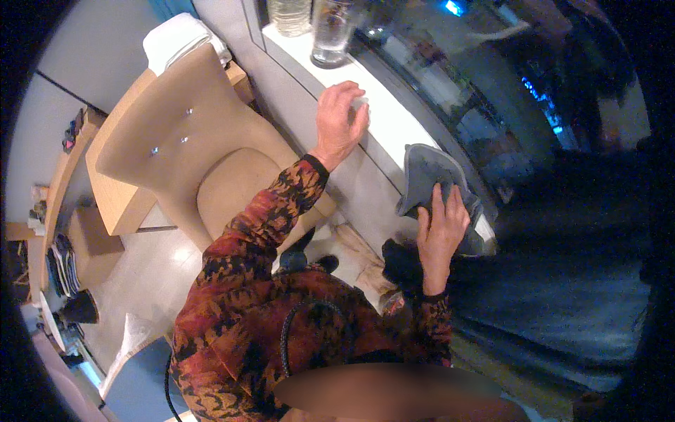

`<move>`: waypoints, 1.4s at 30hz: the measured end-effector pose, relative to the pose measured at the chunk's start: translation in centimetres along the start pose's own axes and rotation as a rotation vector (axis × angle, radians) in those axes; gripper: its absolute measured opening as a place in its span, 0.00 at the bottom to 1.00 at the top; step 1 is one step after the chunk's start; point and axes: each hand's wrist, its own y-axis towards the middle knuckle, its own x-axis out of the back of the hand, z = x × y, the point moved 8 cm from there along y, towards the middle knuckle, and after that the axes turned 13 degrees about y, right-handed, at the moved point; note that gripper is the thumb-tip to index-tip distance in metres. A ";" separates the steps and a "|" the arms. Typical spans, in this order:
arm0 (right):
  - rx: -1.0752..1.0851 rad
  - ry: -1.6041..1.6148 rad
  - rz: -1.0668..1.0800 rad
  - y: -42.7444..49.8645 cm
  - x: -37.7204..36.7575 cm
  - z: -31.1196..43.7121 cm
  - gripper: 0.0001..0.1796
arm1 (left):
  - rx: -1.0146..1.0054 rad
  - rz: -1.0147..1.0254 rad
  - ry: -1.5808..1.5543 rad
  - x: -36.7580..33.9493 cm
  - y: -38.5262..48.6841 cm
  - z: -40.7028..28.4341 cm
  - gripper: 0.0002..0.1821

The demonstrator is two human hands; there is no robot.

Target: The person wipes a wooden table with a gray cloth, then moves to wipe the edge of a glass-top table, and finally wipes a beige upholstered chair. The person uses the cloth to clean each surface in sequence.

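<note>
Over the white windowsill (390,132) my left hand (340,124) is raised with its fingers curled. Something small and pale shows between its thumb and fingers, too unclear to name. A grey cloth (433,169) lies bunched on the sill, partly hanging over its front edge. My right hand (443,227) grips this cloth from above, its fingers bent and pressed into it. Beyond my left hand, a clear glass vessel (331,39) stands upright on the sill, beside a ribbed glass vessel (290,16) with pale contents.
A beige upholstered chair (237,184) stands to the left, against a wooden table (124,211) bearing folded white cloth (176,42). A dark window (474,105) borders the sill. Dark blue curtain fabric (553,295) hangs at the right. Further left, a cardboard-coloured box (95,242) stands on the floor.
</note>
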 end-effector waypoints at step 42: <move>0.318 0.111 0.241 16.3 -10.4 10.3 0.34 | 0.196 -0.169 0.106 2.1 6.2 10.3 0.08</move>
